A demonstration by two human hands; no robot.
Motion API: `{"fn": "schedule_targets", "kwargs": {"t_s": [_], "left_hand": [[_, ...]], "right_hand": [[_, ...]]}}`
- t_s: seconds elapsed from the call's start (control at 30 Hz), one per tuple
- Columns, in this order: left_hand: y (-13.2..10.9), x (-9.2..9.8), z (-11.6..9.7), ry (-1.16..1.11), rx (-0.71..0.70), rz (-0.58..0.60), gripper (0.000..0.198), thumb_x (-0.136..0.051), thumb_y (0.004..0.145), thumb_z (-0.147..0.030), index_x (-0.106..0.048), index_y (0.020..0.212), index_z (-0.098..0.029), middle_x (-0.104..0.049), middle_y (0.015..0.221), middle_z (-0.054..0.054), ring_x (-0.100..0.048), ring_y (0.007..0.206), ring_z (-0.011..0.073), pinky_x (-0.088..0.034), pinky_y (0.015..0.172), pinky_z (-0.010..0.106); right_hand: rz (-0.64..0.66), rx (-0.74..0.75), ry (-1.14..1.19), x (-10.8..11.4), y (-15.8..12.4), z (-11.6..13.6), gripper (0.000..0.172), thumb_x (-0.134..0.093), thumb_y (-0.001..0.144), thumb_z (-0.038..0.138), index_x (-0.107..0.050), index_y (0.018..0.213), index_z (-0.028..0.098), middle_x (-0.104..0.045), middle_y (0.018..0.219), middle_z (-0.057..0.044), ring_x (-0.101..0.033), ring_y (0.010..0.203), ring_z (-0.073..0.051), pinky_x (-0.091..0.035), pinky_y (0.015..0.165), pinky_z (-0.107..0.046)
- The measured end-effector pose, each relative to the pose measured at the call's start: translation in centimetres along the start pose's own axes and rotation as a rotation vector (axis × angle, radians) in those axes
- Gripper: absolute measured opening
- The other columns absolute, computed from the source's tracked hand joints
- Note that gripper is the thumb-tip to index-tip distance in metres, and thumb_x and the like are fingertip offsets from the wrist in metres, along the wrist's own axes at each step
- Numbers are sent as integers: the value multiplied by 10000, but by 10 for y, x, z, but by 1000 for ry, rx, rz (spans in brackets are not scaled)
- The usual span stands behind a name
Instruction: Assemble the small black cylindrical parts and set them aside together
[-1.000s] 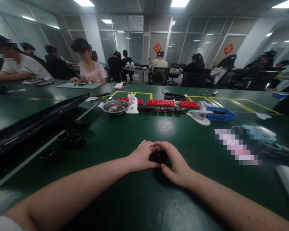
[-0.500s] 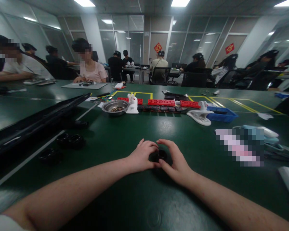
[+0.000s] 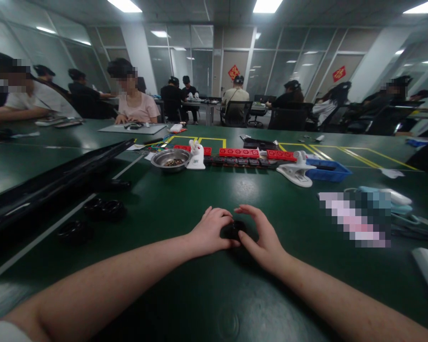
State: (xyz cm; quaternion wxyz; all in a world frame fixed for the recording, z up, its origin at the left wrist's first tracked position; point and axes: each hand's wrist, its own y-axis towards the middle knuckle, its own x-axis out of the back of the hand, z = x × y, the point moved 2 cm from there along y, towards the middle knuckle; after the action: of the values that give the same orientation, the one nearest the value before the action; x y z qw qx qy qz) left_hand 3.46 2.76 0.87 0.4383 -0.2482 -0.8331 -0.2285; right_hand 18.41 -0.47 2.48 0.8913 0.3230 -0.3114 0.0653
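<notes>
My left hand [image 3: 211,232] curls around a small, round, glossy black part [image 3: 233,230], pinching it between thumb and fingers. My right hand [image 3: 267,240] is spread, thumb tip at the part's near right side, fingers arched clear. Part sits between both hands, over the dark green tabletop [image 3: 185,304]; can't tell if it touches. Off to my left, a pair of round, shiny black parts [image 3: 112,209] lies near a long, glossy black panel [image 3: 50,176].
</notes>
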Motion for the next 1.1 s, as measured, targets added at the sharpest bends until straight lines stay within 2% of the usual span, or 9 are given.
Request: {"fn": "schedule_targets", "kwargs": {"t_s": [0.1,0.23,0.37,0.47,0.63,0.73,0.87,1.0,1.1], "left_hand": [[0,1,-1,-8,2,5,350,-646,650,-392,-564,929,-197,-514,1087,51,-438,1059,231,-204,1001,501],[-1,2,-2,-22,10,11,355,-639,654,-385,-565,943,-192,-508,1082,55,-429,1064,235,-213,1000,487],[-2,3,-3,-36,15,13,405,-636,657,-375,-543,1014,-209,-501,1097,52,-426,1073,234,-185,1014,489],[-2,4,-3,-10,16,15,368,-639,653,-370,-562,964,-190,-505,1095,59,-431,1063,236,-199,1012,475],[-2,3,-2,19,-13,1,333,-641,652,-365,-574,921,-181,-512,1078,58,-440,1042,228,-230,1002,441],[-1,2,-1,1,-17,-2,361,-635,659,-363,-565,967,-190,-510,1072,51,-442,1039,225,-224,1003,452],[-1,2,-1,-16,-1,10,424,-640,652,-364,-539,1030,-199,-502,1099,55,-435,1057,232,-212,1004,476],[-1,3,-2,12,-2,15,339,-631,658,-368,-568,936,-183,-506,1101,65,-432,1060,237,-215,1004,466],[-1,4,-1,19,-9,19,317,-628,658,-348,-570,927,-190,-510,1087,60,-436,1051,235,-232,996,461]], "right_hand": [[-68,-41,-101,0,2,-2,466,-606,682,259,-403,1097,197,-529,1001,-90,-518,944,-246,-426,821,-435],[-7,-42,-104,-1,2,-1,385,-575,705,210,-417,1056,221,-554,902,-49,-540,859,-216,-446,780,-412],[55,50,-3,0,0,4,449,-462,708,96,-365,1129,219,-539,1016,-66,-516,966,-202,-420,854,-400],[30,53,-34,0,-1,5,478,-498,700,126,-352,1150,198,-498,1095,-95,-474,1032,-223,-399,884,-416],[-36,-32,-150,-1,1,1,448,-600,688,238,-400,1085,186,-530,971,-88,-512,919,-239,-435,803,-437],[19,-7,-108,-2,1,1,400,-536,703,163,-407,1079,204,-548,944,-67,-531,896,-219,-442,804,-420],[74,73,-22,0,0,4,517,-468,676,92,-349,1166,209,-518,1093,-88,-492,1027,-219,-402,887,-422],[-11,1,-101,0,2,2,530,-549,694,186,-347,1183,200,-483,1147,-114,-452,1080,-252,-376,905,-457],[-44,-53,-160,-2,3,-1,533,-621,665,270,-394,1142,202,-517,1065,-110,-494,998,-267,-414,838,-463]]}}
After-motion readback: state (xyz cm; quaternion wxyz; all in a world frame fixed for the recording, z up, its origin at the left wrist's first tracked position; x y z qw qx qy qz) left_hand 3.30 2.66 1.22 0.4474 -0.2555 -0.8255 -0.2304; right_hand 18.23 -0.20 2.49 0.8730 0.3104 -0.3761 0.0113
